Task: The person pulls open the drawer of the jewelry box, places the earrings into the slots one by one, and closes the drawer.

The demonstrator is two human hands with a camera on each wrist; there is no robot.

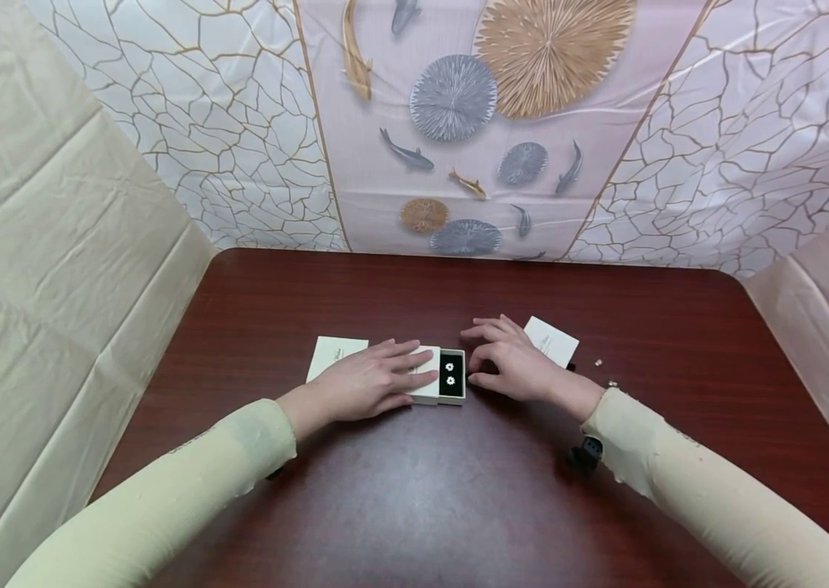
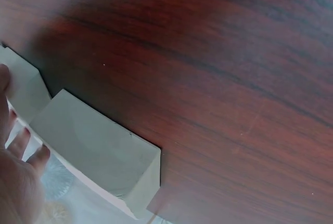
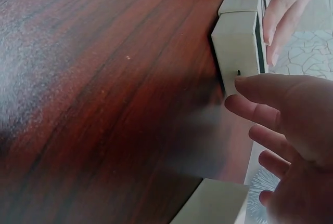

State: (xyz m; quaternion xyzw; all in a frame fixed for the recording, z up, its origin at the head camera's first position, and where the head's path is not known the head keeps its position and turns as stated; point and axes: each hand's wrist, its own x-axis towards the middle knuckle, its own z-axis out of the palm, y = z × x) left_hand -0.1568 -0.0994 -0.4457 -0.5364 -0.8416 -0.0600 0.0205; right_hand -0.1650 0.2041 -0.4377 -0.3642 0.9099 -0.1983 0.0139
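My left hand [image 1: 373, 378] holds the white sleeve of a small drawer-style jewelry box [image 1: 425, 390], thumb at its front side and fingers across the top. The drawer [image 3: 237, 47] sticks partly out of the sleeve's right end. On its black lining [image 1: 451, 392] sit two white flower-shaped earrings [image 1: 449, 367]. My right hand [image 1: 517, 366] is at the drawer's outer end, thumb and forefinger parted. In the right wrist view, its thumb tip lies by a small dark spot on that end. The left wrist view shows only part of my left hand [image 2: 21, 182].
A second white box [image 1: 326, 353] stands to the left, partly behind my left hand. Another white box [image 1: 552, 340] lies at an angle behind my right wrist. Small shiny pieces [image 1: 599, 362] lie on the dark red wooden table [image 1: 414, 490] to the right.
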